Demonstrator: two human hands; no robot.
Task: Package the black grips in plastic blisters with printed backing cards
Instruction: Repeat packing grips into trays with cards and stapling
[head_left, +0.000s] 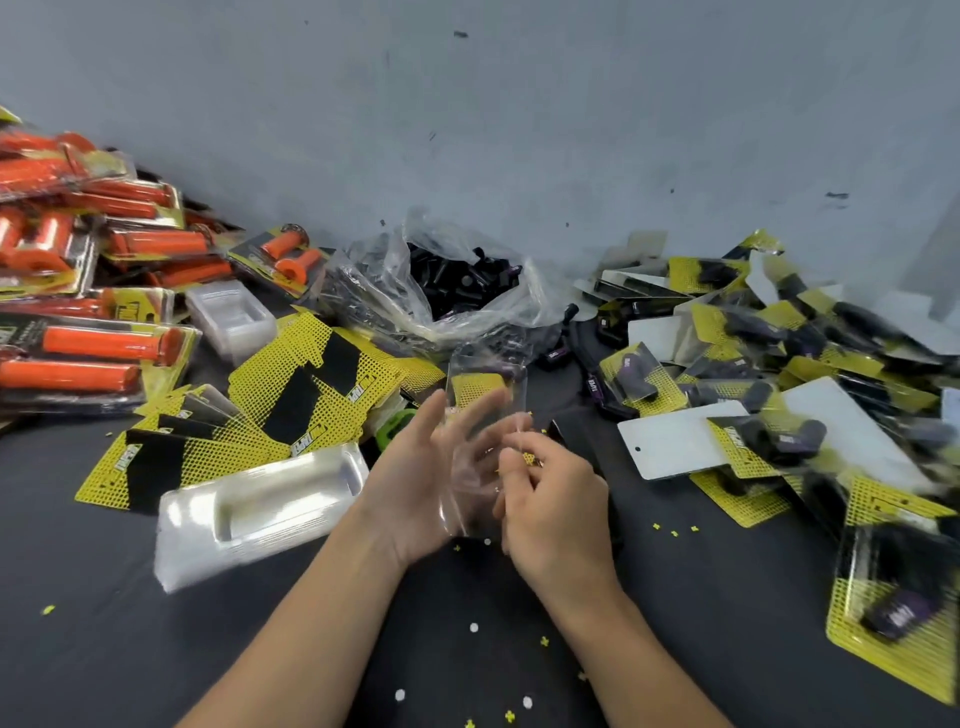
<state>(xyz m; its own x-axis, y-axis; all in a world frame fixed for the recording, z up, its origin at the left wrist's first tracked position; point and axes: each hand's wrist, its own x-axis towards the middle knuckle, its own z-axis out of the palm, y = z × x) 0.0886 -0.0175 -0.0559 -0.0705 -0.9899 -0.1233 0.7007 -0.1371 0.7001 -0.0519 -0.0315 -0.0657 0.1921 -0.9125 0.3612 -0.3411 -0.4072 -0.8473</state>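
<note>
A clear plastic blister stands upright between my hands at the centre of the table. My left hand lies behind it with fingers spread and straight, supporting its back. My right hand pinches the blister's right edge with curled fingers. A fan of yellow and black backing cards lies to the left. Black grips fill a clear plastic bag at the back, against the wall. Two black grips lie just right of my right hand, partly hidden by it.
A stack of empty blisters lies left of my left arm, a smaller stack behind the cards. Packaged orange grips are heaped at the left; packaged black grips at the right. Small paper punchings dot the black tabletop.
</note>
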